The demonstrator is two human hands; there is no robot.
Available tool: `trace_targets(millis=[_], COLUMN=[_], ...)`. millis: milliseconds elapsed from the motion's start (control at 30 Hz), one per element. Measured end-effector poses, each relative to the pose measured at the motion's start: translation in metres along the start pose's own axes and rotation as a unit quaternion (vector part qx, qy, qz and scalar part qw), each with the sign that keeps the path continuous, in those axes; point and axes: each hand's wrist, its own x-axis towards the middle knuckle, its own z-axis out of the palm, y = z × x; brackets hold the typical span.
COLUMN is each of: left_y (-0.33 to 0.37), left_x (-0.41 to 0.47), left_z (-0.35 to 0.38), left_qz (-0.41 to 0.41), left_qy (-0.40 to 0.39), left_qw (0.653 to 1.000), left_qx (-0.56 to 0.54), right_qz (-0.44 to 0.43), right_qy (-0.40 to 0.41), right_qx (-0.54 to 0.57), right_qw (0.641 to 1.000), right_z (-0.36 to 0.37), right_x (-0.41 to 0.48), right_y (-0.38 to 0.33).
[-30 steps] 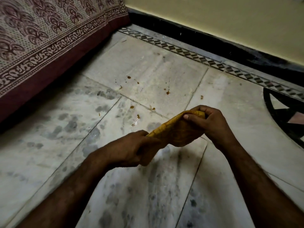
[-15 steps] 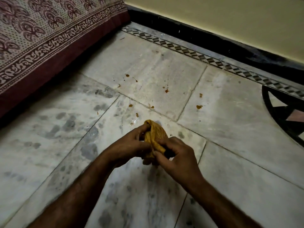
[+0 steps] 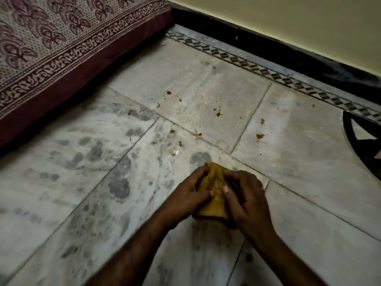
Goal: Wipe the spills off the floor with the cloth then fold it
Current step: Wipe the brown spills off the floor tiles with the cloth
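Head view, left hand [image 3: 190, 198] and right hand [image 3: 246, 200] both pinching bunched cloth [image 3: 214, 189], spills [image 3: 218, 114] dotting floor [image 3: 299, 162] beyond, patterned bedspread [image 3: 61, 44] at left.

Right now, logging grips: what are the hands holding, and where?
Both the left hand and right hand pinch the bunched yellow cloth by its sides.

Both forearms reached forward and converged low in the frame, the left hand [image 3: 190, 196] and right hand [image 3: 244, 198] clenched close together, thumbs nearly touching
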Motion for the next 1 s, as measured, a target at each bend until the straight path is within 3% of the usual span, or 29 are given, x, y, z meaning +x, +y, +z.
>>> trace_targets(millis=[67, 167, 300, 400, 633, 833, 1000], left_y=[-0.027, -0.062, -0.085, -0.094, -0.115, -0.146, -0.146], left_x=[0.011, 0.023, 0.040, 0.046, 0.032, 0.034, 0.039], left_z=[-0.019, -0.042, -0.054, -0.056, -0.062, -0.076, -0.081], left_qz=[-0.045, -0.031, 0.036, 0.057, 0.080, 0.056, 0.072], left_qy=[0.057, 0.178, 0.166, 0.151, 0.201, 0.189, 0.214], left_qw=[0.994, 0.932, 0.830, 0.794, 0.777, 0.780, 0.777], left_qx=[0.083, 0.314, 0.531, 0.586, 0.591, 0.594, 0.588], right_qz=[-0.021, -0.068, -0.133, -0.147, -0.038, -0.138, -0.036], right_qy=[-0.089, -0.165, -0.186, -0.188, -0.147, -0.132, -0.090], right_qx=[-0.116, -0.279, -0.336, -0.334, -0.338, -0.346, -0.358], right_qw=[0.989, 0.943, 0.914, 0.912, 0.929, 0.919, 0.929], right_z=[0.030, 0.081, 0.103, 0.093, 0.131, 0.109, 0.130], right_x=[0.004, 0.001, -0.012, -0.014, 0.039, 0.002, 0.061], right_y=[0.022, 0.049, 0.062, 0.067, 0.054, 0.072, 0.065])
